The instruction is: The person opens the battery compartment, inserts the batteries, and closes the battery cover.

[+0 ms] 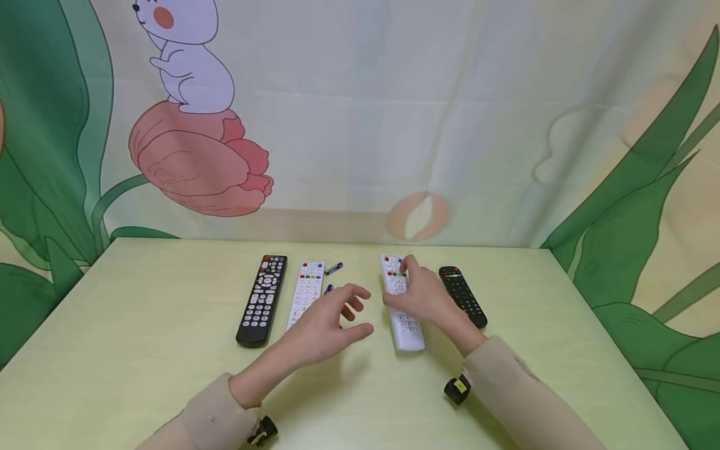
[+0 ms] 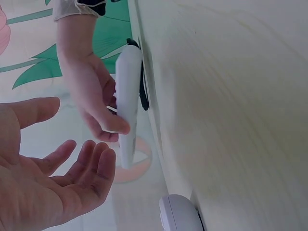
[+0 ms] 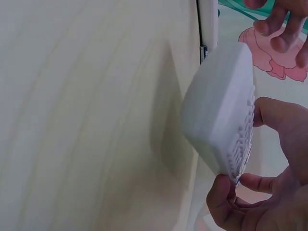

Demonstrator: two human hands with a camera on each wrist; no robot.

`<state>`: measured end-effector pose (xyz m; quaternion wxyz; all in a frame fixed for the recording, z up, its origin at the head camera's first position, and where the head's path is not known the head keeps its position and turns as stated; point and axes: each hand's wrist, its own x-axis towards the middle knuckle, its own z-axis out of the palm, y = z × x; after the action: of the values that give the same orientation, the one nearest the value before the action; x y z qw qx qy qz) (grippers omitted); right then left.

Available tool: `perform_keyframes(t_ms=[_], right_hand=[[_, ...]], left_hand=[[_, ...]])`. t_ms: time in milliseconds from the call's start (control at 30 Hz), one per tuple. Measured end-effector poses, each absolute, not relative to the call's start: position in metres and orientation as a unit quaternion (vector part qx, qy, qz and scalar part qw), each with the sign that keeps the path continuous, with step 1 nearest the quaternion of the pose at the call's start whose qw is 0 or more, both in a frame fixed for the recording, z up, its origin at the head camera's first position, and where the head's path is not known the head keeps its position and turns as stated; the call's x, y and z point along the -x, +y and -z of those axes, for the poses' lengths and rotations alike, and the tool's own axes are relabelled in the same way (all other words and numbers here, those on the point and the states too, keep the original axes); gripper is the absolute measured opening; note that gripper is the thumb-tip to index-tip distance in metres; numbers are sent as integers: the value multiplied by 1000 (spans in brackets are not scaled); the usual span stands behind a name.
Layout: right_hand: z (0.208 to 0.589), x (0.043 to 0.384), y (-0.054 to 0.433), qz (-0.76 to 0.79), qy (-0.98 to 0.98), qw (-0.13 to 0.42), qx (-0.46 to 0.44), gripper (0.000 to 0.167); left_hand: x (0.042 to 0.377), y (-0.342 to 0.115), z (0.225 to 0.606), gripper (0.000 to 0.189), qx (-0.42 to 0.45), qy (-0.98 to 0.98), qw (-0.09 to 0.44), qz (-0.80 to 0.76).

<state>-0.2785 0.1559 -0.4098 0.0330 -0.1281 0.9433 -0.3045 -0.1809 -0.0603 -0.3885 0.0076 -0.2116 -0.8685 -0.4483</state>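
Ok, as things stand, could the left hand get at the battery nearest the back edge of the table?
Probably yes. The left hand holds nothing and is close to the battery; nothing visible covers it, and the white remote lies alongside rather than on top.

A gap ran between the left hand [image 1: 324,328] and the white remote [image 1: 407,331] in the right hand [image 1: 424,292]. Far and left, a second white remote [image 1: 307,290], a battery [image 1: 334,269] and a black remote [image 1: 262,300] obstructed a low pass; another black remote [image 1: 461,294] hemmed the right hand's right side. Nearer, the table [image 1: 388,412] gave room between the sleeves [image 1: 529,394].
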Motion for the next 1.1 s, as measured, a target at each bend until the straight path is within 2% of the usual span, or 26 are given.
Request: perform_keyframes(t_ms=[233,633,833,933,1100], right_hand=[[413,280,153,280,951,42,124,60],[410,289,155,247,959,41,135,54],[417,285,157,166,977,15,136,52],[417,281,156,131,983,4,133,58],[416,279,154,119,983,13,141,52]], left_hand=[[180,-60,389,42,210,-869,3,448],[180,-61,386,41,209,-869,-4,449],[178,-61,387,41,210,-870,-15,445],[177,-61,387,40,210,-872,-17,441],[176,-62,386,39,208,-874,-21,439]])
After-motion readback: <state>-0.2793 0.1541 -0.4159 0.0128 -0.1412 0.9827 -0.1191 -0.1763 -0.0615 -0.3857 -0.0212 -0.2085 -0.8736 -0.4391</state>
